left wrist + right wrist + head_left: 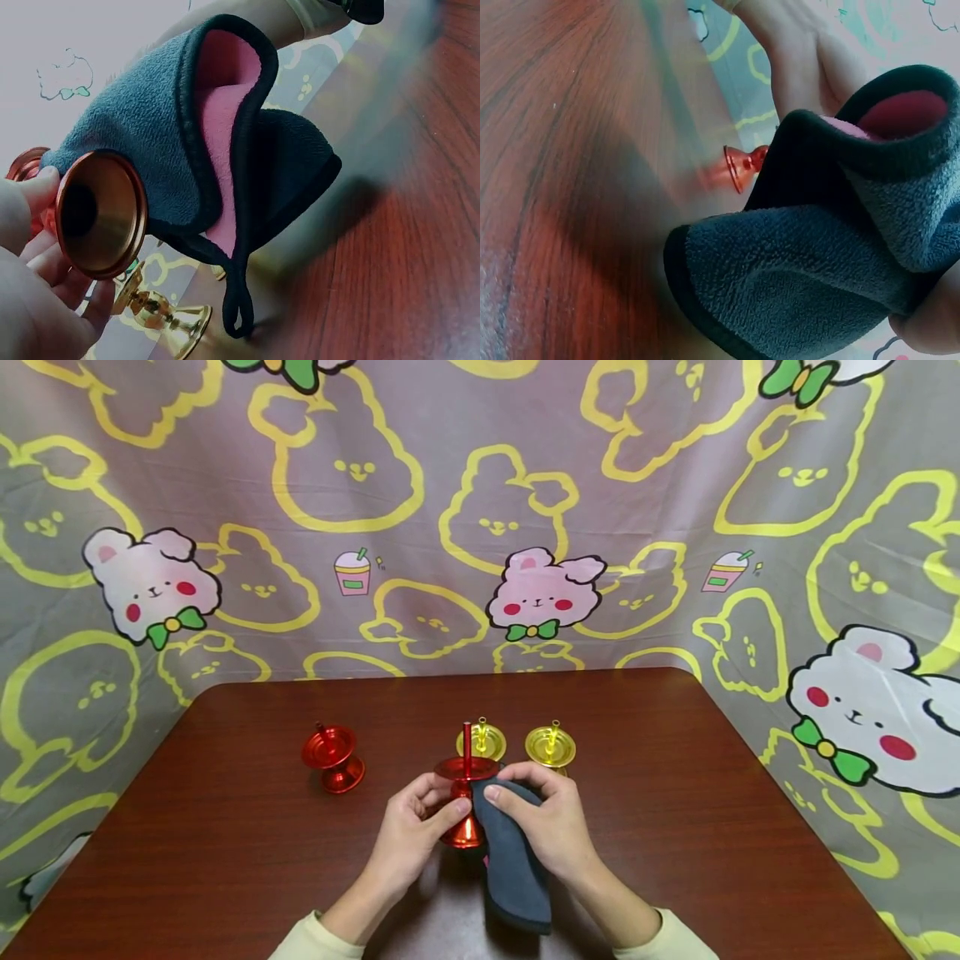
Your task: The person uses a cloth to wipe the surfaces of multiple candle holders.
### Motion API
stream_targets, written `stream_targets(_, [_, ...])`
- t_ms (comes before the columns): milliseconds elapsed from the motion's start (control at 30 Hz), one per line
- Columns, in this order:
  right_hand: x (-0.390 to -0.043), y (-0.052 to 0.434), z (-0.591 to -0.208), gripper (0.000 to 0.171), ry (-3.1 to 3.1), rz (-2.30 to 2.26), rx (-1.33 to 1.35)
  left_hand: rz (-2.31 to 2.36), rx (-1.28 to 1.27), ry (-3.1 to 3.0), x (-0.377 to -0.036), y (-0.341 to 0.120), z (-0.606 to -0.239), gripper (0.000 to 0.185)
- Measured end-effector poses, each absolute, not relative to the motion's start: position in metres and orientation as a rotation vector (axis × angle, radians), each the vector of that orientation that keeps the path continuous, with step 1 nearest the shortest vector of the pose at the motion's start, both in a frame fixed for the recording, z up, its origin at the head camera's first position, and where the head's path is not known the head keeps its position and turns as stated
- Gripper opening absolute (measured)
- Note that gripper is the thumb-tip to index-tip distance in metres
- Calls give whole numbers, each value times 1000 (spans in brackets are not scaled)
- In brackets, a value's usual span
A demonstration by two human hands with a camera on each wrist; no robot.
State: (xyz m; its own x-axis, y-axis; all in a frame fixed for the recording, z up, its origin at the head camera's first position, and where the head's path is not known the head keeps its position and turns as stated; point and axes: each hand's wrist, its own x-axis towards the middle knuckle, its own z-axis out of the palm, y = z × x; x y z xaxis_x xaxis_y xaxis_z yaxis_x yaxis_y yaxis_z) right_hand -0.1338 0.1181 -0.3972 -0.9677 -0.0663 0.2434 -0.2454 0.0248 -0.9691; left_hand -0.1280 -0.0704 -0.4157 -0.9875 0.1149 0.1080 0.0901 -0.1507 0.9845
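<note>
A patterned curtain rises behind the brown table, its printed bears and drink cups the broadest shapes around. Above the tabletop, the dark blue-grey cloth, pink inside, hangs from the right hand, whose thumb and fingers pinch its upper end. The held red holder lies just left of that cloth, raised off the table, its long axis roughly upright and spike up; the left hand pinches its stem and is the nearer one. The cloth's top seems to touch it under the dish. Beyond stand two gold holders, and a second red holder sits well apart to the left. No brand or label is readable; tiny marks beside the printed cups are illegible.
</note>
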Motion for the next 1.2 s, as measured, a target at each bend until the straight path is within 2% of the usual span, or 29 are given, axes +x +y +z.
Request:
stream_targets(167, [-134, 117, -396, 16, -2156, 2077, 324, 2337, 295, 2036, -127, -75, -415, 28])
stream_targets(500, [-136, 117, -395, 17, -2144, 2087, 321, 2296, 333, 2131, -129, -79, -414, 21])
stream_targets(900, [-140, 118, -403, 15, -2058, 2108, 351, 2293, 514, 1827, -128, -83, -412, 41])
stream_targets(1000, [-142, 118, -406, 14, -2051, 2121, 340, 2318, 483, 1829, -127, -81, -411, 39])
stream_targets(1200, [-143, 118, -410, 16, -2048, 2153, 297, 2411, 346, 1971, -127, -77, -413, 23])
